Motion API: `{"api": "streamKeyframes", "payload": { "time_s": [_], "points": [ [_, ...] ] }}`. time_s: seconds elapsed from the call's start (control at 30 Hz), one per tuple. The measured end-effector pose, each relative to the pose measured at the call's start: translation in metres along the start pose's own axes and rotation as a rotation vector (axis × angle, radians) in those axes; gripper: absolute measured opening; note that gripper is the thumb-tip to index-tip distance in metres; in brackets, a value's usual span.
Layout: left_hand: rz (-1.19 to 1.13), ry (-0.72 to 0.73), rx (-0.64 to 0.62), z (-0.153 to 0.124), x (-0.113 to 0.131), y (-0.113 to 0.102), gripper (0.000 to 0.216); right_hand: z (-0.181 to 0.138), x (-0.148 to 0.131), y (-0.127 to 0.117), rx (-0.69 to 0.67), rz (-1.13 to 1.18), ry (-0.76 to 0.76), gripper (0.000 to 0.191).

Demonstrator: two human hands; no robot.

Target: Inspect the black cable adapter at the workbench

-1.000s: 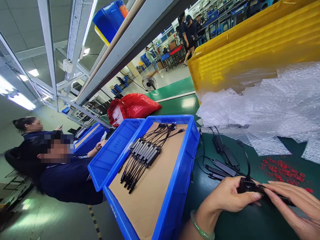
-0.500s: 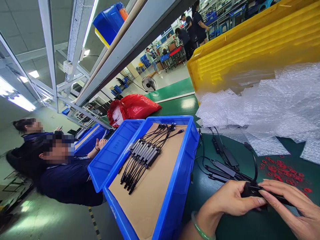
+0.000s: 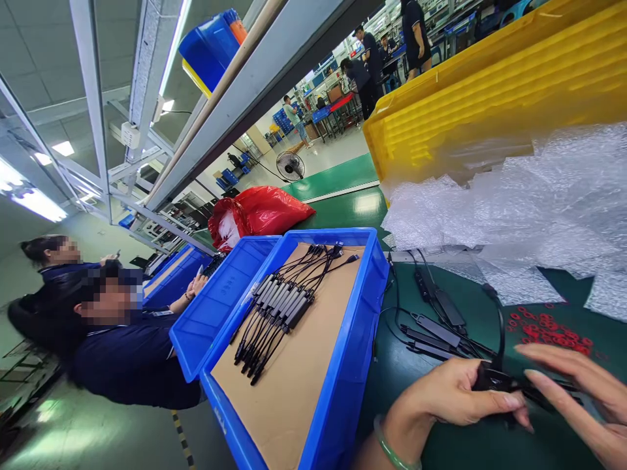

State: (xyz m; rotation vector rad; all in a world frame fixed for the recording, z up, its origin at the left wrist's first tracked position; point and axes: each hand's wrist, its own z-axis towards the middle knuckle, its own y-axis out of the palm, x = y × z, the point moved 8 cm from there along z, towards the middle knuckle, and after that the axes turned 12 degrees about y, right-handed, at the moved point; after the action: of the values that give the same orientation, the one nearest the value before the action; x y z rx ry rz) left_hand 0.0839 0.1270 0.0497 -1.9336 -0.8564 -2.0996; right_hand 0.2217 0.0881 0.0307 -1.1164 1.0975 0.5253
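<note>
Fingers (image 3: 509,401) of the left hand (image 3: 453,395) pinch a black adapter (image 3: 494,378) low over the bench (image 3: 441,444); the right hand (image 3: 578,398) hovers beside it, fingers spread, holding nothing. About ten finished adapters (image 3: 281,303) lie lined up in the blue tray (image 3: 343,391); several (image 3: 435,320) wait loose by red washers (image 3: 548,326).

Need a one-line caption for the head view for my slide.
Left hand pinches a black cable adapter against the right hand over a green mat, beside a blue bin of finished adapters.
</note>
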Motion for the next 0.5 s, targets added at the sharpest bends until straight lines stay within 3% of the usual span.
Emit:
{"api": "streamKeyframes", "payload": {
  "time_s": [0.17,0.3,0.37,0.5],
  "points": [
    [0.037,-0.089,-0.245,-0.005,-0.031,0.016,0.081,-0.013,-0.003,0.014,-0.017,-0.024,0.081,0.053],
    [-0.027,-0.1,-0.339,-0.008,-0.024,0.024,0.08,-0.013,-0.004,0.016,-0.049,-0.021,0.101,0.054],
    [-0.033,-0.07,-0.217,-0.006,-0.006,0.014,0.077,-0.005,0.008,0.007,-0.057,-0.026,0.105,0.056],
    [0.004,0.015,0.184,-0.007,0.021,-0.018,0.07,0.015,0.046,-0.021,-0.038,-0.035,0.083,0.063]
  ]
}}
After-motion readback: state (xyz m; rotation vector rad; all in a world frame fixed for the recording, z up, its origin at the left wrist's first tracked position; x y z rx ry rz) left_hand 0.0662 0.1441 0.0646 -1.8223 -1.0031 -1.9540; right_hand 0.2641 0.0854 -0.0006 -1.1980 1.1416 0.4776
